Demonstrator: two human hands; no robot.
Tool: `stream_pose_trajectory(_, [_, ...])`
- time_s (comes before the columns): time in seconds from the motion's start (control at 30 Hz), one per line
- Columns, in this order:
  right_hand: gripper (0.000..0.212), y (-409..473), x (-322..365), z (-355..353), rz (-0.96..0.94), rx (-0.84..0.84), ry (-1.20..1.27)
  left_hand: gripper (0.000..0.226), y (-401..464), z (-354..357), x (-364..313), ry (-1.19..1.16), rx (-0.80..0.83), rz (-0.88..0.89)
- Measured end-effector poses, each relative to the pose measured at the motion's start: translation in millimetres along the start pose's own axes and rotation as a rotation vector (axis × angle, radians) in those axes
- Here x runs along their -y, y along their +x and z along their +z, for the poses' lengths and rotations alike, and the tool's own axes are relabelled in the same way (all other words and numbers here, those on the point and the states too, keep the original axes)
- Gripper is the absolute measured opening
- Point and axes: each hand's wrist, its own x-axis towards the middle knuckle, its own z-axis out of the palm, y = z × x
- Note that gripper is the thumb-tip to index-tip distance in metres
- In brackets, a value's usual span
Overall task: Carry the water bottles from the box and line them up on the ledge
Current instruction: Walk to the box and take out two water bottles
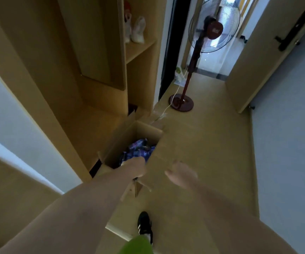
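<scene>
An open cardboard box (144,131) stands on the floor beside a wooden cabinet. Inside it lie several water bottles (140,149) with blue and purple labels, blurred. My left hand (136,166) reaches down over the box's near rim, its fingers hidden behind the wrist and the box edge. My right hand (182,174) hovers to the right of the box above the floor, fingers spread, holding nothing. A low wooden ledge (85,125) runs inside the cabinet, left of the box.
A dark red standing fan (182,103) with a white cord stands on the floor beyond the box. Cabinet shelves (138,46) hold white bags. An open door (269,57) is on the right. My black shoe (144,224) is near the bottom.
</scene>
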Motion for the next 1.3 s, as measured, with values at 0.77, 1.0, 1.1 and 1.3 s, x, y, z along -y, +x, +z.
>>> stream_pose_trajectory(0.77, [0.035,360,70,-107,-0.418,0.377,-0.262,0.025,258,-103,8,-0.597,0.023,-0.574])
stream_pose_trajectory(1.0, [0.039,449,77,-100,-0.533,0.520,-0.383,0.027,319,-92,-12,-0.933,-0.041,-0.769])
stream_pose_trajectory(1.1, [0.038,477,79,-62,-0.587,0.574,-0.453,0.030,345,-69,2,-1.031,-0.105,-0.860])
stream_pose_trajectory(1.3, [0.032,527,77,23,-0.669,0.647,-0.541,0.016,414,-9,29,-1.227,-0.035,-1.043])
